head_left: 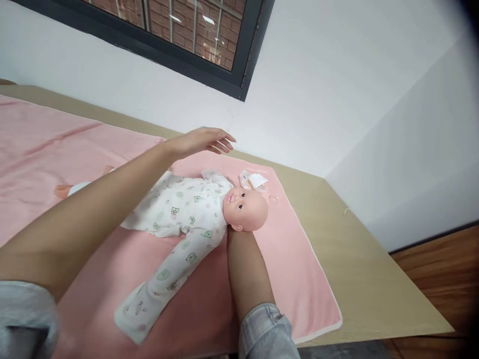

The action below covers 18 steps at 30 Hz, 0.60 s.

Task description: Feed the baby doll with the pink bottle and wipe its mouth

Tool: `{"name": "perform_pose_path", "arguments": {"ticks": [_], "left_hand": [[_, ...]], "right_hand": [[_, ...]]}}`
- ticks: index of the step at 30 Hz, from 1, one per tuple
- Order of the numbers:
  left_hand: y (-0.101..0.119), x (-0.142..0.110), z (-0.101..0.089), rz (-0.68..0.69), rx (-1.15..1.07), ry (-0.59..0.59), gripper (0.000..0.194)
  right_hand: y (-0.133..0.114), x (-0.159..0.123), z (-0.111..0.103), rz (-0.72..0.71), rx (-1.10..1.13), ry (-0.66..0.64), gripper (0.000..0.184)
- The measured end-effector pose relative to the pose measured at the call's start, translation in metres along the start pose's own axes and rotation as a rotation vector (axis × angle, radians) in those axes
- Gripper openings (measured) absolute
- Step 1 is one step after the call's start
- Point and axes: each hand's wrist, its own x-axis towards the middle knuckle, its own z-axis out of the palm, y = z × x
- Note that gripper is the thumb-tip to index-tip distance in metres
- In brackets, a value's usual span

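Observation:
A bald baby doll [245, 208] lies on its back on a pink blanket [295, 259], its head toward the right. It wears a white top [183, 204] with small green animal prints. One sleeve [160, 284] stretches flat toward me, and no doll hand shows at its cuff. My left hand [205, 140] hovers beyond the doll's shoulder, fingers loosely extended and holding nothing; its forearm crosses above the doll's body. My right forearm [249, 264] reaches to the doll's neck, where my right hand is hidden beneath the head and neck.
A small clear plastic wrapper with a white paper piece [258, 180] lies beside the doll's head. The blanket covers much of a light wooden table [329, 224]. A white wall [299, 99] with a dark-framed window [239, 85] stands behind it.

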Motion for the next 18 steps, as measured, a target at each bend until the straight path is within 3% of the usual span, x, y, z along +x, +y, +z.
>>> {"name": "perform_pose_path", "arguments": {"ticks": [2, 6, 9, 12, 14, 18], "left_hand": [[-0.005, -0.024, -0.016, 0.053, -0.115, 0.139, 0.042], [-0.028, -0.076, -0.045, -0.014, -0.109, 0.429, 0.029], [-0.052, -0.111, -0.066, -0.155, 0.200, 0.599, 0.044], [-0.084, -0.134, -0.087, -0.471, 0.562, 0.772, 0.078], [-0.106, -0.142, -0.098, -0.644, 0.634, 0.678, 0.091], [-0.147, -0.138, -0.111, -0.583, 0.488, 0.431, 0.091]], "right_hand": [[-0.001, 0.001, -0.003, 0.242, -0.064, -0.007, 0.034], [-0.001, 0.000, -0.001, 0.340, -0.213, -0.108, 0.042], [0.000, 0.001, 0.003, 0.249, -0.235, -0.180, 0.053], [0.000, 0.004, 0.010, 0.051, 0.044, -0.029, 0.054], [0.001, 0.007, 0.017, -0.034, 0.281, 0.110, 0.054], [0.001, 0.013, 0.026, -0.020, 0.488, 0.322, 0.056]]}}
